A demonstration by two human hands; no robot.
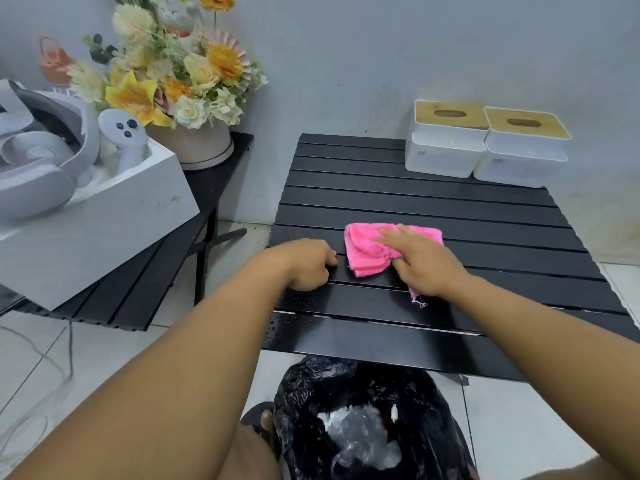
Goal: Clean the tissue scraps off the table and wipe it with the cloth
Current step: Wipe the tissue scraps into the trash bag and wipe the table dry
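Wiping the table with the pink cloth.

From the head camera: the right hand [420, 263] lies flat with its fingers spread on the folded cloth [372, 249], pressing it onto the black table [450, 206]. The left hand [306, 263] is curled shut beside the cloth, resting on the table and holding nothing I can see. No scraps show on the table; white bits sit in the black bag [363, 427] below. Next, I think, the cloth needs pushing along the slats.

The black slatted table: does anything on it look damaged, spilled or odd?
Small droplets speckle the table at its near-left edge. The pink cloth under the right hand has a frayed thread end hanging loose. No tissue scraps show on top.
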